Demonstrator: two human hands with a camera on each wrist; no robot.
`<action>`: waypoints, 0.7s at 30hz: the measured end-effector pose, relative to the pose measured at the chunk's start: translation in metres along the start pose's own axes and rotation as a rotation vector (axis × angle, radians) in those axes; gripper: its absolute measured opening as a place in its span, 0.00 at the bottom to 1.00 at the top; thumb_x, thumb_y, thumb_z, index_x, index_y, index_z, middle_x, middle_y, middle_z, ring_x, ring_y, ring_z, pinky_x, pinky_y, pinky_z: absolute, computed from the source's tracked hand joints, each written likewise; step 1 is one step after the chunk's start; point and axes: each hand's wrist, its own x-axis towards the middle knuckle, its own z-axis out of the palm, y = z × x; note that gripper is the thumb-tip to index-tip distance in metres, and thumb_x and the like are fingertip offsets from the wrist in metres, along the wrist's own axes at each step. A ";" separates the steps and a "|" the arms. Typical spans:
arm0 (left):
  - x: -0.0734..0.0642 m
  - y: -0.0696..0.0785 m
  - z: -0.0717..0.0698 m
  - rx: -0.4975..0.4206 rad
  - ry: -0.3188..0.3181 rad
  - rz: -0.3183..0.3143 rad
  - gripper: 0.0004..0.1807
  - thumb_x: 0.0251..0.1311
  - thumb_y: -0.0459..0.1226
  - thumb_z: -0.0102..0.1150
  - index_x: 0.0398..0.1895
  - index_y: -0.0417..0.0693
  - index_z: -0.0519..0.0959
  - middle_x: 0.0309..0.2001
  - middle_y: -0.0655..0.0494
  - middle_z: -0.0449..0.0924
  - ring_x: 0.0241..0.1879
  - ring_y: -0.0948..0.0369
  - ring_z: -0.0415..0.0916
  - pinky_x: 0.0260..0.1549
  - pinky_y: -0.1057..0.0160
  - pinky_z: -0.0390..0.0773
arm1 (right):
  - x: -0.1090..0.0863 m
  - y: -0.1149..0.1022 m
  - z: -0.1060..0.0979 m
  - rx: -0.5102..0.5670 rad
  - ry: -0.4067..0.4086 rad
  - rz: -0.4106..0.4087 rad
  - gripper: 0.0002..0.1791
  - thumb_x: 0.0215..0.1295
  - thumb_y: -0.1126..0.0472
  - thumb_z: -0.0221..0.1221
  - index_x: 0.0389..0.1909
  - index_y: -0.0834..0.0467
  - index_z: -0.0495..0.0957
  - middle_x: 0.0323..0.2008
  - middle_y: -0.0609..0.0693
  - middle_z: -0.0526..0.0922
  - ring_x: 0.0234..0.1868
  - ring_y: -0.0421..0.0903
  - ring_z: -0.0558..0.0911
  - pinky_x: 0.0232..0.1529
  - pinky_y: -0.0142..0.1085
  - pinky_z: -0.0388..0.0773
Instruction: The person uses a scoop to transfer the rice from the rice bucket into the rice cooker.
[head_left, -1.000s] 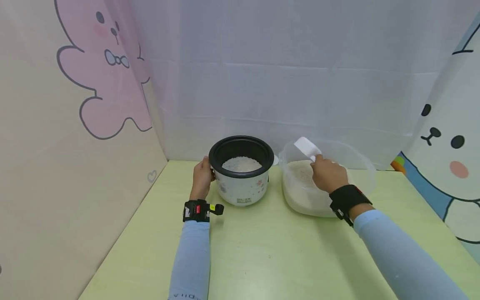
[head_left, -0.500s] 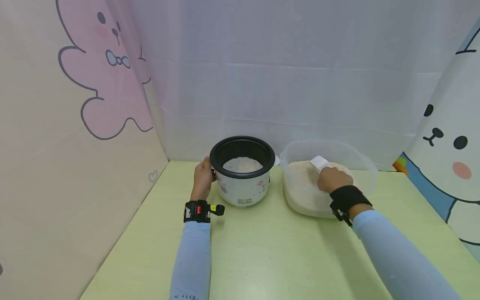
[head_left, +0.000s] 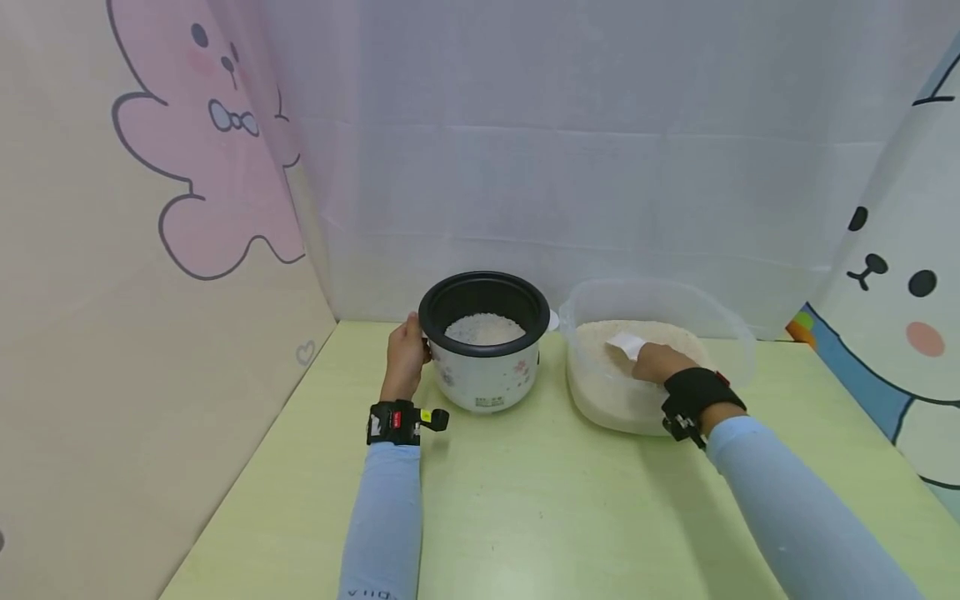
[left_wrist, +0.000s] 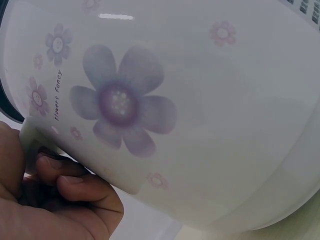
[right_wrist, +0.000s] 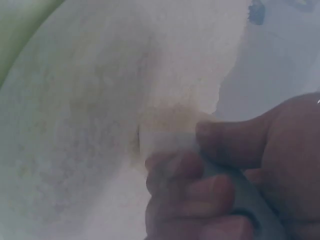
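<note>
By the bench's (head_left: 487, 500) far edge, my right fingers (right_wrist: 212, 192) grip the scoop (head_left: 625, 342), now lower in the rice (head_left: 667, 332), seemingly filling, while my left fingers (left_wrist: 85, 188) hold the cooker handle (left_wrist: 30, 133).

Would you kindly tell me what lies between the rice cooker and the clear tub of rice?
In the head view, bare tabletop separates the rice cooker from the tub, except for a small white piece by the cooker's rim.
</note>
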 end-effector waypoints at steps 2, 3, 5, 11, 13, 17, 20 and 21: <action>0.000 0.001 0.000 0.005 0.003 -0.003 0.25 0.80 0.54 0.40 0.28 0.48 0.69 0.23 0.56 0.61 0.22 0.60 0.61 0.27 0.63 0.66 | 0.002 0.001 0.000 0.005 -0.007 -0.046 0.16 0.73 0.61 0.47 0.22 0.59 0.66 0.21 0.47 0.62 0.24 0.44 0.64 0.32 0.37 0.64; -0.001 0.001 0.000 0.006 0.004 -0.005 0.25 0.80 0.54 0.40 0.28 0.48 0.69 0.23 0.56 0.61 0.22 0.60 0.61 0.27 0.63 0.66 | 0.003 0.002 0.000 0.002 -0.007 -0.064 0.16 0.74 0.60 0.47 0.24 0.60 0.67 0.22 0.48 0.62 0.25 0.45 0.65 0.33 0.37 0.64; 0.000 0.001 -0.001 0.009 0.004 -0.009 0.25 0.80 0.54 0.40 0.28 0.48 0.69 0.23 0.55 0.62 0.22 0.60 0.62 0.26 0.64 0.66 | 0.004 0.002 0.000 -0.003 -0.009 -0.074 0.17 0.75 0.57 0.48 0.26 0.62 0.69 0.24 0.50 0.65 0.27 0.46 0.67 0.35 0.38 0.66; 0.000 0.000 0.000 -0.002 0.000 -0.003 0.25 0.81 0.53 0.40 0.27 0.48 0.68 0.23 0.55 0.62 0.22 0.60 0.62 0.26 0.64 0.67 | 0.053 0.048 0.015 -0.085 -0.033 -0.189 0.26 0.78 0.46 0.49 0.33 0.66 0.78 0.27 0.55 0.74 0.32 0.51 0.75 0.39 0.45 0.71; -0.001 0.000 0.000 0.001 -0.002 -0.003 0.25 0.81 0.53 0.40 0.27 0.48 0.68 0.24 0.55 0.62 0.22 0.60 0.62 0.26 0.64 0.67 | 0.049 0.045 0.013 -0.109 -0.039 -0.224 0.27 0.78 0.48 0.49 0.41 0.71 0.80 0.33 0.58 0.79 0.36 0.52 0.77 0.42 0.46 0.72; -0.002 0.002 0.001 0.007 -0.002 -0.006 0.25 0.81 0.53 0.40 0.27 0.48 0.69 0.24 0.55 0.62 0.23 0.59 0.62 0.27 0.63 0.67 | 0.002 0.000 -0.007 -0.094 -0.070 -0.195 0.23 0.78 0.57 0.49 0.45 0.76 0.78 0.35 0.60 0.79 0.37 0.54 0.76 0.44 0.45 0.71; -0.001 0.003 0.001 0.010 0.004 -0.007 0.25 0.81 0.54 0.40 0.27 0.48 0.69 0.25 0.55 0.62 0.23 0.59 0.62 0.28 0.63 0.67 | 0.003 0.000 -0.007 -0.069 -0.071 -0.197 0.22 0.78 0.56 0.49 0.44 0.75 0.79 0.36 0.61 0.80 0.38 0.54 0.77 0.44 0.45 0.71; -0.001 0.003 0.001 0.011 0.006 -0.009 0.25 0.81 0.54 0.40 0.28 0.48 0.70 0.25 0.54 0.62 0.23 0.59 0.63 0.28 0.62 0.68 | 0.003 0.000 -0.007 -0.061 -0.072 -0.198 0.23 0.78 0.56 0.49 0.46 0.75 0.79 0.39 0.63 0.81 0.40 0.55 0.77 0.45 0.46 0.72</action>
